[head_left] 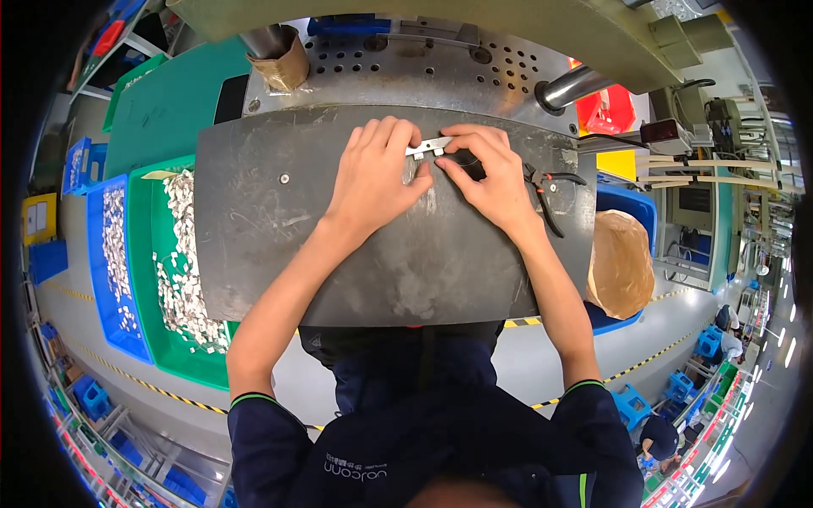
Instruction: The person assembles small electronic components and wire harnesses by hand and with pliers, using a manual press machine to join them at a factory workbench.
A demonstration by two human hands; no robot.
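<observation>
My left hand [374, 173] and my right hand [484, 173] meet at the far edge of a dark grey metal work plate [279, 245]. Both pinch a small silvery metal part [428, 148] between their fingertips, the left from its left end, the right from its right end and below. The part sits just above the plate, close to the perforated steel face of the machine [398, 72] behind it. My forearms come up from the lower edge in dark short sleeves.
Pliers with dark handles [546, 190] lie on the plate right of my right hand. A green bin [182, 262] and a blue bin [114, 254] of small silvery parts stand at the left. A brown paper-lined blue bin [618, 258] stands at the right. A steel cylinder [572, 87] juts out above.
</observation>
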